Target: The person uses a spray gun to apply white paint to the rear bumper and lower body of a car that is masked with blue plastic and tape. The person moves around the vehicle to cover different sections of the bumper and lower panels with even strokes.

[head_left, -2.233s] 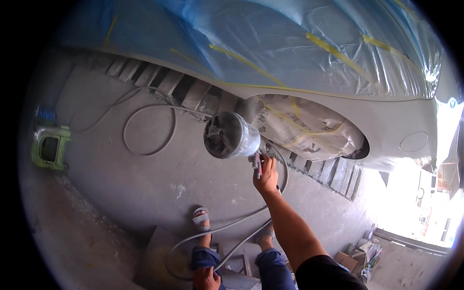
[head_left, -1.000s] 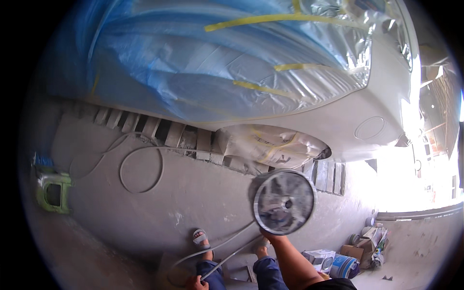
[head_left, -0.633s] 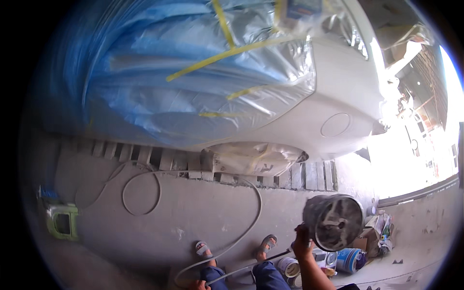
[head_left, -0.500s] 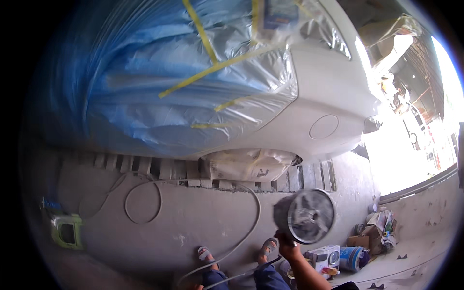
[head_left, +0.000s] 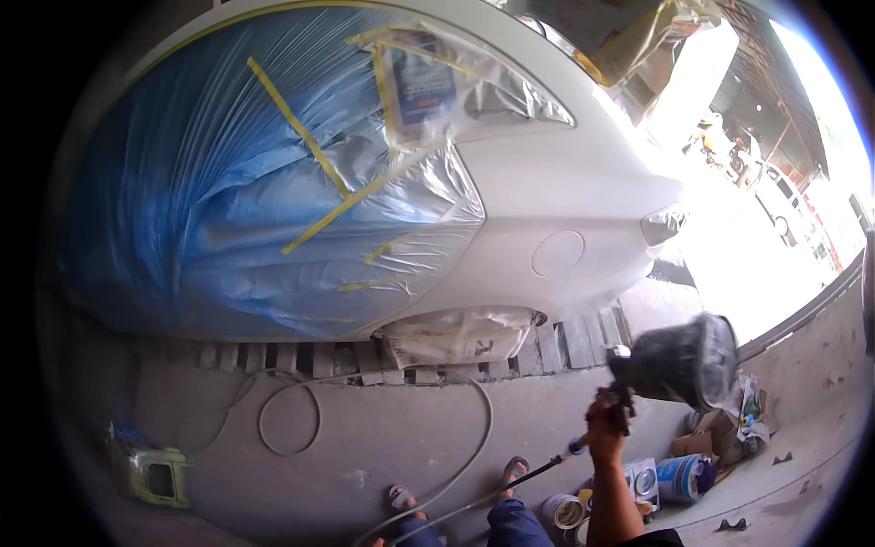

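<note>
My right hand point(head_left: 606, 427) is closed round the grip of a paint spray gun point(head_left: 622, 372) with a big dark cup point(head_left: 679, 360), held out to the right, level with the car's rear. A hose point(head_left: 529, 483) runs from the grip down past my feet. Of my left hand point(head_left: 378, 542) only a sliver shows at the lower edge beside the hose; its fingers are hidden. Beyond the gun stands a white car point(head_left: 565, 196), its side covered by blue plastic sheeting point(head_left: 246, 191) held with yellow tape point(head_left: 296, 123).
Masking covers the wheel point(head_left: 456, 337). A floor grate point(head_left: 570, 342) runs under the car. The pale hose point(head_left: 488, 410) loops over the floor. Cans point(head_left: 679, 479) and boxes point(head_left: 697, 442) crowd the right wall; a green-edged part point(head_left: 159, 479) lies at far left.
My right hand has swung the spray gun right and up, and the cup has turned from end-on to side-on. My view has shifted, showing more of the car's upper side.
</note>
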The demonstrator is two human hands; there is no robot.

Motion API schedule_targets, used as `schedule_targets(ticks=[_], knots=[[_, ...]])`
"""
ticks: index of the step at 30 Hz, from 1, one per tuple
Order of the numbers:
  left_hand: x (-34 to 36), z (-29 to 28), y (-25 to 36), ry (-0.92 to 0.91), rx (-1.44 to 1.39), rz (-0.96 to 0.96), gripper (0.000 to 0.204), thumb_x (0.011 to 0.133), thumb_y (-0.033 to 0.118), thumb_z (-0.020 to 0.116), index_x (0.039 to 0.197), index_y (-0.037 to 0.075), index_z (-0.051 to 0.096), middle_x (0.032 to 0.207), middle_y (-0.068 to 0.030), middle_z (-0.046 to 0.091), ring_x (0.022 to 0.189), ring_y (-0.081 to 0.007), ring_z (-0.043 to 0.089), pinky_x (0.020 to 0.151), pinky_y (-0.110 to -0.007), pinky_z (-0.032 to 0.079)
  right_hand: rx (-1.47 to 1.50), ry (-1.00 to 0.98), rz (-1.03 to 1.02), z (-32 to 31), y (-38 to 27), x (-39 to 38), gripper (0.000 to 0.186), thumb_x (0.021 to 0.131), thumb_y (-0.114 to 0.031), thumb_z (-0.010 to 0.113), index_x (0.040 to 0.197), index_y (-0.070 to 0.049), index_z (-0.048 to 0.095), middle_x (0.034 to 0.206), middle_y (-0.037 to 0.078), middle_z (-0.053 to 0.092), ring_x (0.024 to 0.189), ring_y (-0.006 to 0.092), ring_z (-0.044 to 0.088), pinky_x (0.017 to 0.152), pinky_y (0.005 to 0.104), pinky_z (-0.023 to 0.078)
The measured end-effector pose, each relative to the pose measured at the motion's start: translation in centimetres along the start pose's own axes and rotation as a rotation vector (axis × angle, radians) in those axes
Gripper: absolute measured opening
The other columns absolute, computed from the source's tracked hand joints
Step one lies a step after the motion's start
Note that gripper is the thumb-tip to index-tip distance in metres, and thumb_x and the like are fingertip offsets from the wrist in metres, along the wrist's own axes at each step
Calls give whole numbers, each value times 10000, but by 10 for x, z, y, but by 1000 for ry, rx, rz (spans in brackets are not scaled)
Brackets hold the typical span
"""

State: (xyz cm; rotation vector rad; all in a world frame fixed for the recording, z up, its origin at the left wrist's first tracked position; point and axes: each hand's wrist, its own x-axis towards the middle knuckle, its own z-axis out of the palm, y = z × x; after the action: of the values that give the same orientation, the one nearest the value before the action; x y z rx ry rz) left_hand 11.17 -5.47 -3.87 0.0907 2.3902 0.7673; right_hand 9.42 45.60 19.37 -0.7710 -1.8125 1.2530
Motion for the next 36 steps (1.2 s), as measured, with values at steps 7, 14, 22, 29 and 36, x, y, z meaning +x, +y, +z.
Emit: schedule_targets(ticks=[7,14,22,29,36], knots=[[31,1,-65,-21,301,199,188,741,185,606,879,57,609,839,-152,577,792,-338,560,704,-455,450,142,255,333,-62,5,-33,332,923,-147,472,1243,-60,477,655,-34,482,563,34,423,501,191,343],[23,-4,48,58,403,-206,303,729,231,623,997,89,621,924,-195,633,919,-377,592,815,-452,465,-329,-201,-148,-102,31,-15,137,896,-121,499,1010,-52,531,702,26,538,668,125,488,610,268,385],[36,14,102,255,545,158,211,729,203,633,924,124,608,896,-144,653,875,-358,612,746,-442,483,-239,-377,-25,-125,41,9,133,858,-54,510,746,-51,582,749,99,563,789,245,549,737,354,418],[87,-8,170,223,446,141,156,734,199,640,875,143,601,866,-123,650,840,-340,614,726,-452,461,-201,-293,43,-113,26,38,177,906,-163,491,810,-50,589,708,33,550,683,139,525,598,282,419],[182,-65,157,16,457,69,196,760,207,630,949,160,615,938,-93,662,918,-291,624,833,-449,428,35,21,371,-40,-1,33,406,920,-308,525,1242,-67,472,670,-6,529,524,36,398,467,192,307]])
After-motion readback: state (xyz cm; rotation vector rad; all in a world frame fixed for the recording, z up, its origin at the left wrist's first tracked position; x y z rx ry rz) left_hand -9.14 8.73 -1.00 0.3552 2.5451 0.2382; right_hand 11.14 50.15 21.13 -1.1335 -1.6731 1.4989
